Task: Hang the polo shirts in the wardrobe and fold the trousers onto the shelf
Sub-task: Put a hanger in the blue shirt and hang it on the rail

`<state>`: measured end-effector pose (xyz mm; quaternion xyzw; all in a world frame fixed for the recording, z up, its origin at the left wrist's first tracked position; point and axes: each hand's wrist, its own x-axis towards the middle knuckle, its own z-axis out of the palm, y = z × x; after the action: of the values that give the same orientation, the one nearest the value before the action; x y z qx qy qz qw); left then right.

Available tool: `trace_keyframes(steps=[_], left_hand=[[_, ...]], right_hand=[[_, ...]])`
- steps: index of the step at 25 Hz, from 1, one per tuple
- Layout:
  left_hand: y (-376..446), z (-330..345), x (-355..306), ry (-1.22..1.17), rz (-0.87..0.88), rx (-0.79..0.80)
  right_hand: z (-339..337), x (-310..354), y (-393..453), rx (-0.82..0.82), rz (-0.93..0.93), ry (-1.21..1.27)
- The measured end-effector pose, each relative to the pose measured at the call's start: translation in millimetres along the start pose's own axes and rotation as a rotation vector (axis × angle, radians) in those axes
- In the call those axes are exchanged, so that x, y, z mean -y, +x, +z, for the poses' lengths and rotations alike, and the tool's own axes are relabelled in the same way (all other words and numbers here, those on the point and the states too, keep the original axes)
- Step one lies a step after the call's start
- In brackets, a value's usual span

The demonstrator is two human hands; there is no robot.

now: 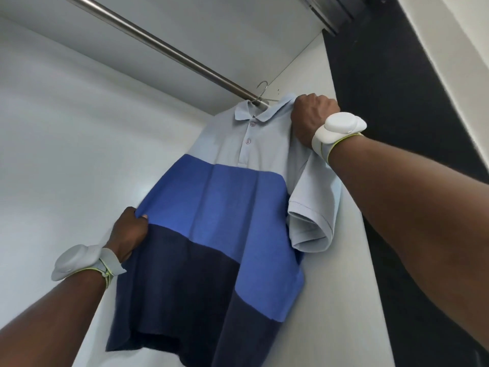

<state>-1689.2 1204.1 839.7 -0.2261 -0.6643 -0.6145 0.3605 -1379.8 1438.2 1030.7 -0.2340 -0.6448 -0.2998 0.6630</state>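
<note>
Polo shirt point(232, 207), banded pale blue at the top, bright blue across the middle and navy at the bottom, hangs inside the wardrobe point(66, 128) on a thin wire hanger point(262, 92) whose hook sits over the metal rail point(158, 49) near its far end, close to the wardrobe's right side wall point(338, 260). The collar is folded down and two buttons show on the placket below it. The right hand point(311, 117) is raised to the shirt's shoulder, fingers curled around the pale fabric beside the collar, gripping it; a white band with a rounded pod point(338, 131) is strapped to that wrist. The short sleeve on that side droops below the wrist, lying against the side wall. The left hand point(128, 234) is lower, at the shirt's other edge where the bright blue band meets the navy, with the thumb on the front and the fingers curled behind, pinching the cloth; a grey band of the same kind point(79, 263) sits on that wrist. The shirt's body is pulled away from the rail toward the camera, its hem loose at the bottom. A dark panel point(383, 88) runs beyond the side wall at the right.
</note>
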Motion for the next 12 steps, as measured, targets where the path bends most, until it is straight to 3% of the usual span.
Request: trace_keyframes(steps=[5,12], left_hand=[[15,2,19,-0.041,0.019,-0.062],[21,-3,24,-0.012,0.041,-0.032]], right_hand=[[10,14,12,-0.007,-0.040,0.018],[14,27,22,0.035,0.066,0.152]])
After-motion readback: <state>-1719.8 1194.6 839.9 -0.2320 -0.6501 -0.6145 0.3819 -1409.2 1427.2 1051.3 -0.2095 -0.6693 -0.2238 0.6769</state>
